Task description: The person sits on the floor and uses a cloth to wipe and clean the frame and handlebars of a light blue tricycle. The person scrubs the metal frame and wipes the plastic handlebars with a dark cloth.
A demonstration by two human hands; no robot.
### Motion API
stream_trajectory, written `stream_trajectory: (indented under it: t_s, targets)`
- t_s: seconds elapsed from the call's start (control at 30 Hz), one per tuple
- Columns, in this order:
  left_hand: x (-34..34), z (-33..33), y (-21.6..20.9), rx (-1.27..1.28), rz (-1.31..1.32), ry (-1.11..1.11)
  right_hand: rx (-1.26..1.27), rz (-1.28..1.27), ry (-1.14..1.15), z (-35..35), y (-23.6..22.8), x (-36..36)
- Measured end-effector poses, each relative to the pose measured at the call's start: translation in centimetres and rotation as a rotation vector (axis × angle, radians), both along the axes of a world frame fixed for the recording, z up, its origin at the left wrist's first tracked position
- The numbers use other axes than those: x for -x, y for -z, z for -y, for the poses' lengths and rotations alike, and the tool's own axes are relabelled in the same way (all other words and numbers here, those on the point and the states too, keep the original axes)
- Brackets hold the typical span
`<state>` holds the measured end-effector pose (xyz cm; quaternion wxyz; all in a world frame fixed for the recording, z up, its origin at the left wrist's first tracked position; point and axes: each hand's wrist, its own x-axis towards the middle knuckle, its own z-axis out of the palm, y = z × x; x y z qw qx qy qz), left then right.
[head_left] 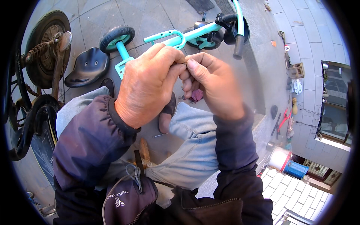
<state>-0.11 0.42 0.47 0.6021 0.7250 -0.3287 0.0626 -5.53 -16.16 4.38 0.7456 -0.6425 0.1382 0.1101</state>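
Centrally, two bare hands meet fingertip to fingertip just above the middle of the frame, with a small brownish piece pinched where they join. The left hand has its thumb and forefinger closed on the piece from the left; the right hand closes on it from the right, its other fingers curled beneath. Neither hand is nearer, since both touch it. The piece is mostly covered and too small for its long axis to be told. A crumpled purple scrap shows just below the right hand's curled fingers; whether they hold it cannot be told.

Beyond the fingertips, toward the upper middle, a turquoise frame with a black wheel rests on grey paving. A black seat lies left of it. At upper left stands a larger, rusty-hubbed wheel. Down the right side, a pale tiled surface carries scattered objects, among them a red-handled tool.
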Motion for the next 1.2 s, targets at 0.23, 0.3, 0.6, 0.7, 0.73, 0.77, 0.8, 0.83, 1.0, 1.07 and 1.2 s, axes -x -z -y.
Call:
stream_trajectory:
  t_s: [0.23, 0.3, 0.6, 0.7, 0.73, 0.77, 0.8, 0.83, 1.0, 1.07, 1.2]
  targets:
    - [0.05, -0.23, -0.08, -0.052, 0.021, -0.005, 0.002, -0.027, -0.014, 0.11, -0.13, 0.05]
    - [0.11, -0.19, -0.09, -0.081, 0.018, -0.024, -0.004, -0.03, -0.006, 0.1, -0.08, 0.07]
    - [-0.01, -0.36, -0.2, -0.105, 0.055, 0.007, -0.027, -0.03, -0.032, 0.24, 0.04, 0.1]
    - [0.08, -0.22, -0.21, -0.106, 0.049, -0.006, -0.038, -0.032, -0.021, 0.23, 0.1, 0.18]
    - [0.2, -0.05, -0.2, -0.062, 0.034, -0.006, -0.061, -0.038, -0.01, 0.26, 0.11, 0.21]
    - [0.21, -0.01, -0.18, -0.02, 0.021, -0.006, -0.068, -0.043, 0.0, 0.28, 0.14, 0.19]
    - [0.15, -0.12, -0.18, -0.038, 0.046, -0.002, -0.069, -0.051, -0.004, 0.28, 0.17, 0.2]
    - [0.06, -0.26, -0.19, -0.056, 0.072, 0.004, -0.054, -0.061, -0.007, 0.3, 0.19, 0.22]
    - [0.17, -0.37, -0.18, -0.106, 0.046, 0.005, -0.039, -0.068, -0.003, 0.31, 0.45, 0.22]
    - [0.21, -0.19, -0.11, -0.043, 0.029, 0.004, -0.048, -0.073, -0.002, 0.36, 0.45, 0.21]
    - [0.02, -0.4, 0.08, -0.111, 0.106, 0.016, -0.04, -0.079, -0.019, 0.43, 0.26, 0.33]
